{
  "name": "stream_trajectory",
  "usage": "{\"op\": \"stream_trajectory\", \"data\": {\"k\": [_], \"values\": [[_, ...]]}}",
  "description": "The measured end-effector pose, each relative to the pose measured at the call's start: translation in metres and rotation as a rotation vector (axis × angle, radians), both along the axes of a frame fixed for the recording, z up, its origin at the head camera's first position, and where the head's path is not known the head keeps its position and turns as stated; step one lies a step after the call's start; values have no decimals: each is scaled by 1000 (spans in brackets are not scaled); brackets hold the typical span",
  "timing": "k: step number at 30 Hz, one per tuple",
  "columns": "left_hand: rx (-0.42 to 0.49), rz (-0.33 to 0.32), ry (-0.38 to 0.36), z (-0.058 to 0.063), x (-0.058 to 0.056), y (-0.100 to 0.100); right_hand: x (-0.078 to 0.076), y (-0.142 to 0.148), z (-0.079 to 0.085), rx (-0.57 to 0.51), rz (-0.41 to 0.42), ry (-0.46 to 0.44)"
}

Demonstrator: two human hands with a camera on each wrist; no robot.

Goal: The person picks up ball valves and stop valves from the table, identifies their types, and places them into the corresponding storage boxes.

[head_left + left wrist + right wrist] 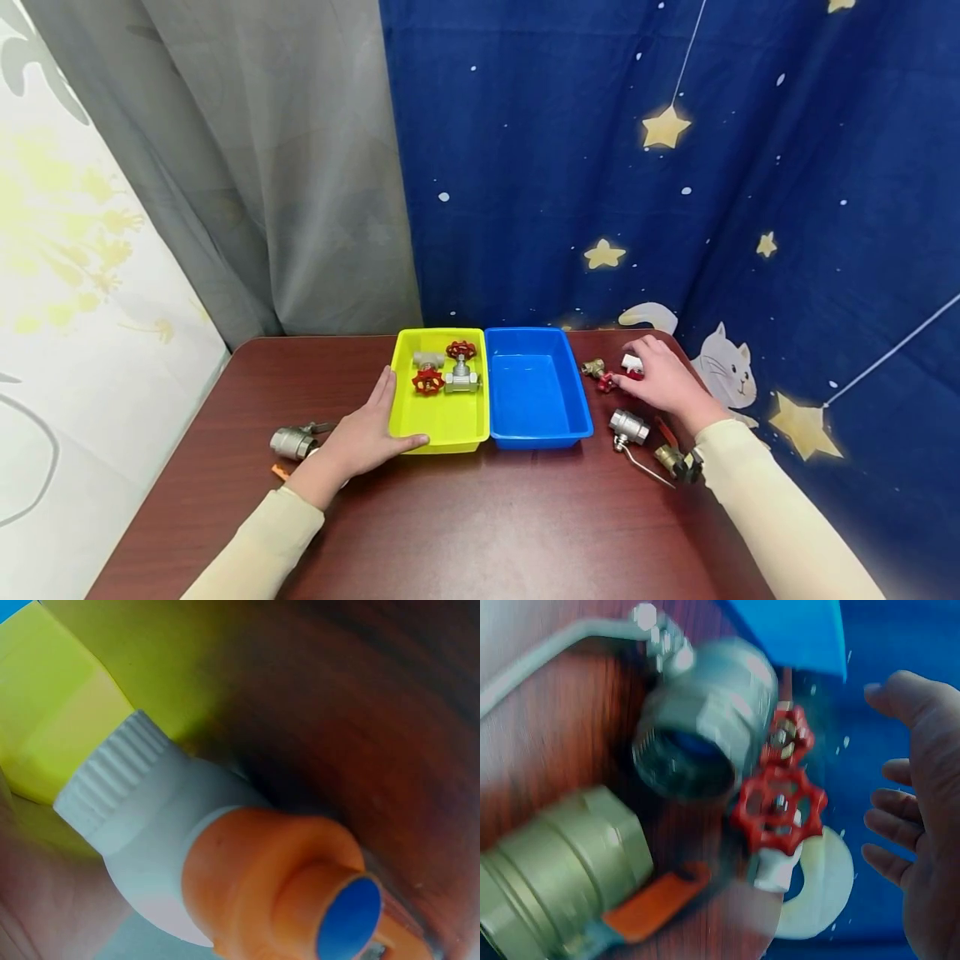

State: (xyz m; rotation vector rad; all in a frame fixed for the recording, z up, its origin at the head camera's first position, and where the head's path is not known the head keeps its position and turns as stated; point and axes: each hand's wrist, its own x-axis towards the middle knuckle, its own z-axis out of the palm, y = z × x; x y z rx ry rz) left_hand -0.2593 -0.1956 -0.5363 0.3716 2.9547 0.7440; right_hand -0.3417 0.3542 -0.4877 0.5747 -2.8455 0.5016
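My left hand [365, 437] rests at the near left corner of a yellow tray [450, 427], fingers straight along its left side and thumb over the front rim. Inside lie two valves with red handwheels, one grey-white [428, 381] and one silver [461, 381]. On the right, my right hand [662, 377] is over a white valve [632, 362] with a red handwheel [780, 811]. The right wrist view shows its fingers spread and holding nothing, apart from the valves. A small brass valve [593, 367] with a red handwheel lies just left of that hand.
A blue tray [528, 408] adjoins the yellow one. Near the right forearm lie a silver ball valve [628, 427] with a long lever and a brass ball valve [667, 458]. By the left forearm are another silver ball valve [294, 442] and a white-and-orange plastic valve [172, 832].
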Motion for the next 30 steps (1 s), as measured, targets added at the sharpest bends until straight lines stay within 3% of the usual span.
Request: {"op": "stream_trajectory", "data": {"k": [9, 25, 30], "values": [[8, 0, -1, 0, 0, -1, -19, 20, -9, 85, 12, -124], [23, -6, 9, -1, 0, -1, -37, 31, -13, 62, -17, -301], [22, -10, 10, -1, -1, -1, -53, 42, -34, 64, 20, -283]]}}
